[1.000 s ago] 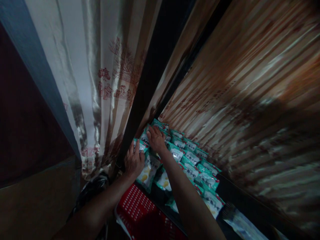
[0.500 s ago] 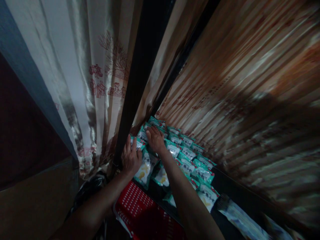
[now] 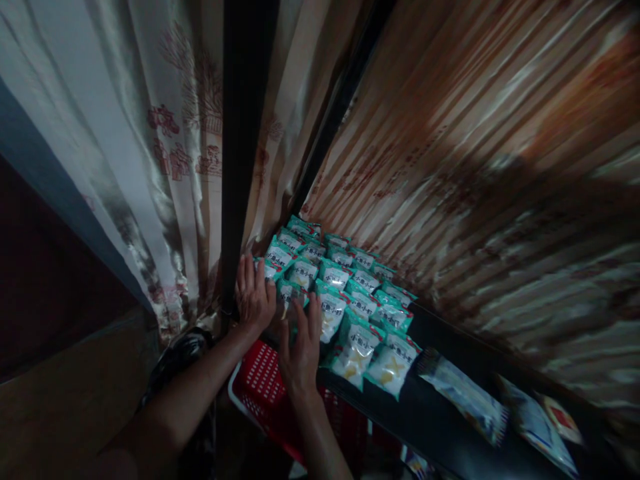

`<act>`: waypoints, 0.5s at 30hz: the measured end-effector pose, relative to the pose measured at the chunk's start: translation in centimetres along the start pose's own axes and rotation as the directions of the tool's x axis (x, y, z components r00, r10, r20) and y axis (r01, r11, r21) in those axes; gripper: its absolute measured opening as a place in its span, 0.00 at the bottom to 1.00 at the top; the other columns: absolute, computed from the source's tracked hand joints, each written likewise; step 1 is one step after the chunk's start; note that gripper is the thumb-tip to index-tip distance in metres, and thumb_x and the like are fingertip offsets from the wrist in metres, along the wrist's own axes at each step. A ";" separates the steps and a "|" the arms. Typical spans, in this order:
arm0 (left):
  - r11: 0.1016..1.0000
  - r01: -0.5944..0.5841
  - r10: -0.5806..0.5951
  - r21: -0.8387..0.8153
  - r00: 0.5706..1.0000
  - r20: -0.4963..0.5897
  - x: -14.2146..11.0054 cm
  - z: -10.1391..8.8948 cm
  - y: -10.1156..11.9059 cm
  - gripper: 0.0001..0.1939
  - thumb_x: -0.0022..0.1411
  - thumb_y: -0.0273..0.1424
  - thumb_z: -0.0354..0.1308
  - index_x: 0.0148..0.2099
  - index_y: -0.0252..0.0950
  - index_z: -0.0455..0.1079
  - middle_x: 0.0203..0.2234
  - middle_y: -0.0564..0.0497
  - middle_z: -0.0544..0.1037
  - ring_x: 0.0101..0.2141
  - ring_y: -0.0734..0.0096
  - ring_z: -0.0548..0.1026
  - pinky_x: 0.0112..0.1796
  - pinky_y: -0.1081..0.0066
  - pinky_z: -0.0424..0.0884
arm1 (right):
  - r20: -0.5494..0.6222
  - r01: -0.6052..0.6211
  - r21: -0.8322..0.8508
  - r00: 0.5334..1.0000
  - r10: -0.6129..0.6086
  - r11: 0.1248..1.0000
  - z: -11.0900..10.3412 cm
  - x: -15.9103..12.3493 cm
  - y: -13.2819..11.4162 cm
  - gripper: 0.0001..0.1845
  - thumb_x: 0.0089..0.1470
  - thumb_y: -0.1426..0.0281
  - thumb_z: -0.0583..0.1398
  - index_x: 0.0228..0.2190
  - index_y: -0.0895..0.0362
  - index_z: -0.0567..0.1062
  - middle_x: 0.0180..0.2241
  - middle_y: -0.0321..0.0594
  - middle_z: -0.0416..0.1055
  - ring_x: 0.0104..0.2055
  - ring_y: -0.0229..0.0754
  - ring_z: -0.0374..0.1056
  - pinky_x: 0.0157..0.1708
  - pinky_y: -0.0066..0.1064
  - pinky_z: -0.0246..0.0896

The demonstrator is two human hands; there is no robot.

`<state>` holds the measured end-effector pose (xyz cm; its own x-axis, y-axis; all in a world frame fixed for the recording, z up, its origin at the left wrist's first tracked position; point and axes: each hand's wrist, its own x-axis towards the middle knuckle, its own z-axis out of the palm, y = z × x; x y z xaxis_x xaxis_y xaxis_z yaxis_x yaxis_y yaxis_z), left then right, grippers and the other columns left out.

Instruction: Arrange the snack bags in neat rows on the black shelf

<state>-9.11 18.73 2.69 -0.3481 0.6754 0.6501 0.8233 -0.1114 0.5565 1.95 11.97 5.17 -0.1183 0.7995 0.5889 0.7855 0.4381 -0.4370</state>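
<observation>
Several teal and white snack packets (image 3: pixel 350 293) lie in overlapping rows on a dark shelf (image 3: pixel 450 427). My left hand (image 3: pixel 254 297) rests flat at the left end of the rows, fingers stretched out, pressing against a packet beside a black upright post (image 3: pixel 243 133). My right hand (image 3: pixel 301 343) is at the shelf's front edge, fingers spread and pointing up, touching the front packets. Neither hand grips anything.
A red perforated basket (image 3: pixel 260 390) sits below the shelf front. Pale printed curtains (image 3: pixel 165 147) hang at the left, and a rusty corrugated metal wall (image 3: pixel 475 167) stands behind the shelf. Other flat packets (image 3: pixel 467 397) lie farther right on the shelf.
My right hand has drawn back from the far packets to the front edge of the shelf. The left hand stayed at the left end. The view has shifted right.
</observation>
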 end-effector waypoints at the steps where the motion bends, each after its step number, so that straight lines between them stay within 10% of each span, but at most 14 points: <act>1: 1.000 -0.013 0.013 -0.006 1.000 0.008 0.0 -0.1 0.1 0.24 0.66 0.33 0.44 0.63 0.32 0.56 0.63 0.38 0.54 0.64 0.53 0.49 0.59 0.49 0.52 | -0.001 -0.008 -0.016 1.000 0.008 1.000 0.1 -0.5 0.0 0.24 0.61 0.69 0.49 0.59 0.53 0.57 0.65 0.49 0.42 0.68 0.53 0.37 0.58 0.59 0.49; 15: 0.999 0.035 -0.035 -0.001 0.998 0.048 -0.2 0.5 -0.3 0.23 0.65 0.32 0.45 0.60 0.29 0.60 0.63 0.36 0.54 0.63 0.51 0.51 0.60 0.50 0.51 | 0.064 -0.136 -0.057 0.988 0.139 0.989 2.9 -3.6 1.0 0.27 0.61 0.67 0.50 0.60 0.58 0.55 0.65 0.56 0.39 0.66 0.56 0.42 0.54 0.51 0.60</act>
<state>-9.04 18.96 2.17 -0.3548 0.7131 0.6046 0.8100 -0.0885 0.5797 1.43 10.74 0.69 -0.0461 0.8772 0.4779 0.8277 0.3013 -0.4734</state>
